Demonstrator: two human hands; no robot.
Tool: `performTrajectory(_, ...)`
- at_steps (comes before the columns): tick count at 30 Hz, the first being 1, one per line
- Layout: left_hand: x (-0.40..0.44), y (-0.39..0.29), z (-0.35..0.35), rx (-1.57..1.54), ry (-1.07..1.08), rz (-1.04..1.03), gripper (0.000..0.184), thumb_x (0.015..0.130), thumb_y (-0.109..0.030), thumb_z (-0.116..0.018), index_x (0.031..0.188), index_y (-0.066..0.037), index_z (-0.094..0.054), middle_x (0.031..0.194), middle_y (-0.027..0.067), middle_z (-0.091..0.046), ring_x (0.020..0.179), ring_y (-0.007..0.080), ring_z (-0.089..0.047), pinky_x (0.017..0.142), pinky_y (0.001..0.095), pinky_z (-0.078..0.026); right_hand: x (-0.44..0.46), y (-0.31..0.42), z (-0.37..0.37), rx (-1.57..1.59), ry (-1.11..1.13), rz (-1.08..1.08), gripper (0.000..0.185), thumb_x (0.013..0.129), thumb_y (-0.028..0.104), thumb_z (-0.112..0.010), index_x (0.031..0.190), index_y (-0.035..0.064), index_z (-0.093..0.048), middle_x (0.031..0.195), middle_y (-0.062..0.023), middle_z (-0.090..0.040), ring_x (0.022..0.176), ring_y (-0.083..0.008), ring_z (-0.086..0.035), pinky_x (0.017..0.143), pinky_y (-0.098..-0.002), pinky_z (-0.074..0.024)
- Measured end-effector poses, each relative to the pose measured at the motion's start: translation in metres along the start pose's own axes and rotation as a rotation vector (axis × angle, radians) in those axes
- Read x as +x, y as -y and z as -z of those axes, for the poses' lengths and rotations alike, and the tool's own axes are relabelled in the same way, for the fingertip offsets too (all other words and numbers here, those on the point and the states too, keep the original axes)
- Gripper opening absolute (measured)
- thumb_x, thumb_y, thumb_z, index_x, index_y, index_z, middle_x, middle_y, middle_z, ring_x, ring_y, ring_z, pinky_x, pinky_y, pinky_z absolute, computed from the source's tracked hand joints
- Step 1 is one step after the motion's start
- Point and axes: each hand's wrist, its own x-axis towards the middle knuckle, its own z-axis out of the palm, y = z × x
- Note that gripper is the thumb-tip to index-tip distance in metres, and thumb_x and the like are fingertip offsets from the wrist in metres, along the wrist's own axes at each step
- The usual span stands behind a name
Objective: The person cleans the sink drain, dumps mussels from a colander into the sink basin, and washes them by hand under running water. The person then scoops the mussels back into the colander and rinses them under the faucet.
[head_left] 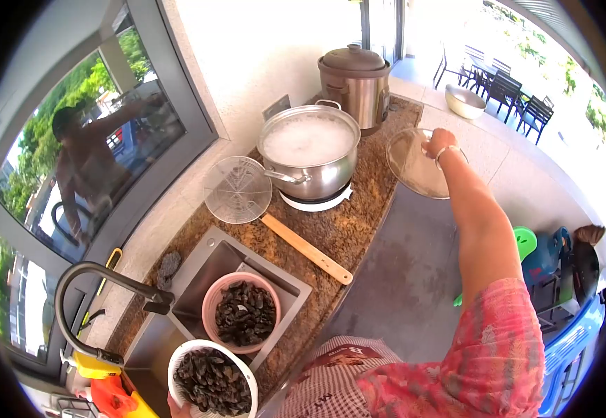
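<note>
My right hand (445, 141) is closed on the knob of a glass pot lid (414, 167), held out over the floor to the right of the counter. A steel pot (317, 180) full of white frothy liquid stands uncovered on a white-rimmed burner (317, 203). At the bottom edge, my left hand (179, 409) grips the side of a white basket (176, 380) heaped with dark mussels (212, 380); most of this hand is out of frame. In the sink sits a pink basket (213, 296) holding more mussels (246, 313).
A wire skimmer (239, 191) with a wooden handle lies between pot and sink. Behind the pot stands a tall lidded cooker (354, 90). A dark faucet (108, 272) arches over the sink (292, 296). A metal bowl (465, 104) rests on the far ledge.
</note>
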Motion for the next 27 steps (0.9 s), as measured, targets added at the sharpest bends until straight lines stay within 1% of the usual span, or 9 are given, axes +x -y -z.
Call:
performTrajectory(4,0.015,-0.011,-0.027,-0.081,0.017,0.0,0.074,0.094,-0.023,-0.066,0.153,0.006,-0.032,0.145,0.0246,-0.05,0.126,0.0326,-0.053,0.106,0.0397,-0.043,0.018,0.002,-0.043,0.065,0.017,0.015,0.035,0.078,0.032,-0.073,0.09,-0.0011,-0.076,0.093,-0.0227,-0.074,0.093,-0.0349,-0.073,0.089,-0.0424,-0.0564)
performTrajectory(5,0.015,-0.012,-0.028,-0.089,0.007,0.021,0.074,0.094,-0.023,-0.066,0.153,0.006,-0.032,0.145,0.0248,-0.05,0.126,0.0325,-0.053,0.106,0.0397,-0.044,0.019,0.005,-0.052,0.067,0.086,0.008,0.035,0.079,0.03,-0.072,0.094,-0.0015,-0.076,0.097,-0.0234,-0.074,0.097,-0.0355,-0.072,0.09,-0.0427,-0.0558)
performTrajectory(6,0.014,-0.01,-0.028,-0.095,-0.003,0.044,0.074,0.094,-0.023,-0.065,0.153,0.007,-0.032,0.145,0.025,-0.05,0.125,0.0325,-0.053,0.106,0.0398,-0.044,0.017,0.008,-0.065,0.067,0.075,0.011,0.036,0.079,0.03,-0.071,0.095,-0.0017,-0.076,0.1,-0.0237,-0.074,0.099,-0.0356,-0.072,0.091,-0.0427,-0.0555)
performTrajectory(9,0.018,-0.004,-0.027,-0.084,-0.032,0.087,0.075,0.095,-0.025,-0.064,0.154,0.007,-0.03,0.148,0.0247,-0.047,0.13,0.0341,-0.049,0.109,0.0405,-0.041,0.014,0.024,-0.093,0.076,0.06,0.026,0.04,0.081,0.03,-0.071,0.104,-0.0025,-0.074,0.112,-0.024,-0.071,0.107,-0.0357,-0.069,0.095,-0.0428,-0.0541)
performTrajectory(16,0.01,-0.025,-0.035,-0.045,-0.068,0.191,0.077,0.097,-0.034,-0.06,0.156,0.004,-0.03,0.155,0.0256,-0.04,0.14,0.0353,-0.041,0.116,0.0409,-0.033,0.038,0.046,-0.142,0.029,0.097,0.009,0.037,0.082,0.027,-0.071,0.105,-0.0009,-0.074,0.113,-0.0225,-0.072,0.109,-0.0345,-0.069,0.096,-0.0418,-0.0542)
performTrajectory(20,0.011,-0.037,-0.039,-0.008,-0.095,0.282,0.075,0.097,-0.033,-0.059,0.156,0.004,-0.031,0.155,0.0251,-0.04,0.139,0.0338,-0.042,0.116,0.0405,-0.034,0.054,0.058,-0.153,0.028,0.13,0.011,0.038,0.083,0.028,-0.071,0.107,-0.0008,-0.074,0.111,-0.0234,-0.072,0.109,-0.0344,-0.069,0.096,-0.0414,-0.0543)
performTrajectory(22,0.015,-0.032,-0.04,-0.049,-0.113,0.344,0.074,0.098,-0.033,-0.058,0.156,0.003,-0.031,0.155,0.0246,-0.04,0.139,0.0332,-0.042,0.117,0.0397,-0.034,0.06,0.064,-0.16,0.047,0.131,0.002,0.038,0.083,0.028,-0.071,0.108,-0.0006,-0.074,0.111,-0.0236,-0.072,0.11,-0.0349,-0.069,0.096,-0.0416,-0.0542)
performTrajectory(25,0.036,0.023,-0.016,0.17,0.022,0.16,0.074,0.098,-0.034,-0.058,0.157,0.0,-0.03,0.155,0.0232,-0.041,0.139,0.0336,-0.043,0.118,0.0396,-0.034,0.069,0.071,-0.167,0.113,0.169,-0.039,0.04,0.084,0.031,-0.072,0.109,0.0003,-0.073,0.113,-0.0233,-0.072,0.111,-0.0358,-0.068,0.096,-0.0425,-0.0539)
performTrajectory(27,0.038,0.025,-0.02,-0.002,0.0,0.215,0.074,0.097,-0.035,-0.059,0.157,-0.003,-0.031,0.157,0.0221,-0.039,0.14,0.035,-0.041,0.118,0.0422,-0.033,0.073,0.074,-0.171,0.176,0.136,-0.073,0.042,0.083,0.033,-0.073,0.111,0.0006,-0.073,0.116,-0.0228,-0.071,0.111,-0.0362,-0.068,0.097,-0.0427,-0.0537)
